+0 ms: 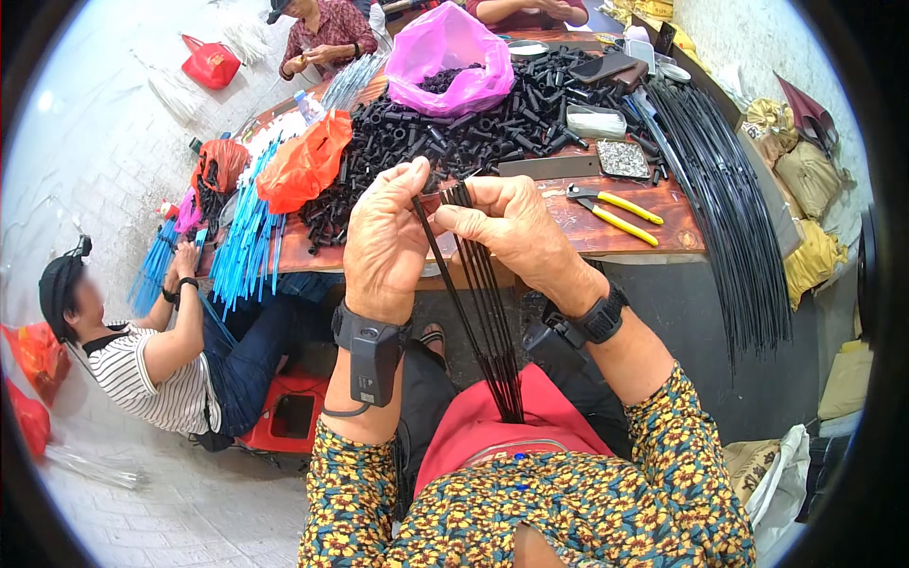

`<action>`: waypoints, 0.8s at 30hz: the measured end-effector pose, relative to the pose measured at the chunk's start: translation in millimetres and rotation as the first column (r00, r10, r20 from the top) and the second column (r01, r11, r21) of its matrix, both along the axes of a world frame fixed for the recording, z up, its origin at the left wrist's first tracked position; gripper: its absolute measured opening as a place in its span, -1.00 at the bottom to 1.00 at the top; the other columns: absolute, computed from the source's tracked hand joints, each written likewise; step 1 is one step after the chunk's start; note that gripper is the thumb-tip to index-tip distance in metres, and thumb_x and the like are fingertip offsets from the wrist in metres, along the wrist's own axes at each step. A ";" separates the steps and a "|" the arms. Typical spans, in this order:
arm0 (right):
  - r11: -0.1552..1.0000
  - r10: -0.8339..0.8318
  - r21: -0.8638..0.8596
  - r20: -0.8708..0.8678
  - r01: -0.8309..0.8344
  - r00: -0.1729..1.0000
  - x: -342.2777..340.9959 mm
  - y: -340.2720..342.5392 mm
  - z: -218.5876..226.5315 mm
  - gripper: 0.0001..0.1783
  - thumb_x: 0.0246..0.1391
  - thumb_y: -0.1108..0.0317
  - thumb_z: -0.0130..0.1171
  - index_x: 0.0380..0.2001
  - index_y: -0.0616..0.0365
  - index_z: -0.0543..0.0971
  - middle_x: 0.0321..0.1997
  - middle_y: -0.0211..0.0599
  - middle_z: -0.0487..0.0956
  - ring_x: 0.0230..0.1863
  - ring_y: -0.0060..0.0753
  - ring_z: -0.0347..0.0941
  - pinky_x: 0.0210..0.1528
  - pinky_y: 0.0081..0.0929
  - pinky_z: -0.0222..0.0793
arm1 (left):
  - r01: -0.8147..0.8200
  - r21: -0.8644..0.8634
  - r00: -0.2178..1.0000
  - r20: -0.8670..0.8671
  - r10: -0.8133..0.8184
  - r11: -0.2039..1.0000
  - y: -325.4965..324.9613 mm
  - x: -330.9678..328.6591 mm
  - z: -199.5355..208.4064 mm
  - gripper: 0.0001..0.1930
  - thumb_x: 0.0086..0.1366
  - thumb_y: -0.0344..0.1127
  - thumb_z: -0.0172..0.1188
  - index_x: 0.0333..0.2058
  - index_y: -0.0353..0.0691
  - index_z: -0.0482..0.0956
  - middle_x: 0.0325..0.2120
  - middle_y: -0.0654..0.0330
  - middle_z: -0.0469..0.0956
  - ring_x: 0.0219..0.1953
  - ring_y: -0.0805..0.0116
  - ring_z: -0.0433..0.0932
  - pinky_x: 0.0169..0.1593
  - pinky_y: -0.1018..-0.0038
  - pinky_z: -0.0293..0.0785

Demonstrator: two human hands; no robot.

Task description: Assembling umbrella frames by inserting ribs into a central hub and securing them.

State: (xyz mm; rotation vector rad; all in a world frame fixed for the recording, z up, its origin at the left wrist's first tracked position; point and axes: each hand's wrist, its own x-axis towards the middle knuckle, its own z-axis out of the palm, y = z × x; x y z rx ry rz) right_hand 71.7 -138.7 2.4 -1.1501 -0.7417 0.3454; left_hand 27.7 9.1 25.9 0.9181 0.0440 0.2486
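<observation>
Several thin black rods (486, 303) hang below your right fingers (511, 196), which grip them; your left fingers (405, 185) pinch one rod (441, 257) apart. Looks midway: one singled out, the rest bunched, black fittings (544, 99) heaped on the bench (682, 224) beyond your fingers.

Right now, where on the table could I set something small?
Bare wood on the table shows between the yellow-handled pliers and the long black sticks, with a little between pliers and right hand. It's crowded at the black tube heap and the blue sticks.
</observation>
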 end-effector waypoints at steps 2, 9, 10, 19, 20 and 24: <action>1.000 0.000 -0.011 -0.005 0.000 1.000 1.1 0.3 -0.6 -0.89 0.12 0.40 0.22 -0.38 0.23 0.63 -0.49 -0.56 0.56 -0.48 -0.82 0.39 -0.50 -0.70 0.31 | -0.027 0.013 1.000 -0.003 0.027 1.000 -4.4 -2.6 2.9 -0.86 0.31 -0.34 0.20 -0.20 -0.21 0.50 -0.38 0.31 0.53 -0.33 0.48 0.54 -0.24 0.50 0.47; 0.999 0.034 -0.002 -0.019 -0.034 0.999 2.2 4.0 0.1 -0.87 0.13 0.40 0.22 -0.32 0.25 0.63 -0.45 -0.54 0.57 -0.44 -0.79 0.42 -0.44 -0.69 0.37 | -0.115 0.090 0.992 -0.031 0.118 0.989 -7.6 -3.1 5.0 -0.82 0.31 -0.28 0.21 -0.19 -0.25 0.55 -0.40 0.35 0.52 -0.39 0.56 0.47 -0.29 0.56 0.43; 0.999 0.015 0.031 -0.015 -0.015 1.000 2.1 6.0 -1.0 -0.89 0.13 0.41 0.22 -0.41 0.23 0.63 -0.48 -0.58 0.55 -0.46 -0.81 0.38 -0.47 -0.69 0.31 | -0.116 0.089 0.992 -0.033 0.119 0.989 -7.2 -1.9 3.8 -0.82 0.31 -0.28 0.21 -0.19 -0.25 0.55 -0.40 0.35 0.52 -0.39 0.56 0.47 -0.29 0.56 0.43; 1.000 -0.014 -0.014 0.042 0.015 0.999 9.5 14.4 -6.0 -0.81 0.11 0.40 0.23 -0.52 0.27 0.56 -0.56 -0.57 0.51 -0.51 -0.80 0.35 -0.52 -0.66 0.28 | -0.115 0.187 0.993 0.014 0.115 0.975 3.4 8.7 -11.2 -0.81 0.32 -0.19 0.20 -0.25 -0.19 0.59 -0.42 0.31 0.53 -0.39 0.48 0.49 -0.28 0.48 0.45; 1.000 -0.012 -0.017 0.041 0.013 0.999 9.9 13.7 -4.8 -0.81 0.11 0.40 0.23 -0.52 0.27 0.56 -0.56 -0.57 0.51 -0.51 -0.80 0.35 -0.52 -0.66 0.28 | -0.154 0.156 0.988 0.000 0.156 0.976 -1.4 8.2 -8.8 -0.86 0.29 -0.24 0.24 -0.34 -0.17 0.58 -0.48 0.36 0.50 -0.45 0.55 0.44 -0.34 0.55 0.39; 0.996 -0.048 -0.069 0.113 0.056 0.992 12.5 15.4 -6.3 -0.81 0.10 0.40 0.24 -0.55 0.25 0.55 -0.57 -0.55 0.51 -0.52 -0.80 0.36 -0.53 -0.66 0.29 | -0.169 0.132 0.986 0.010 0.169 0.977 -0.5 9.8 -11.1 -0.88 0.25 -0.30 0.28 -0.44 -0.14 0.57 -0.55 0.42 0.46 -0.50 0.63 0.39 -0.42 0.62 0.32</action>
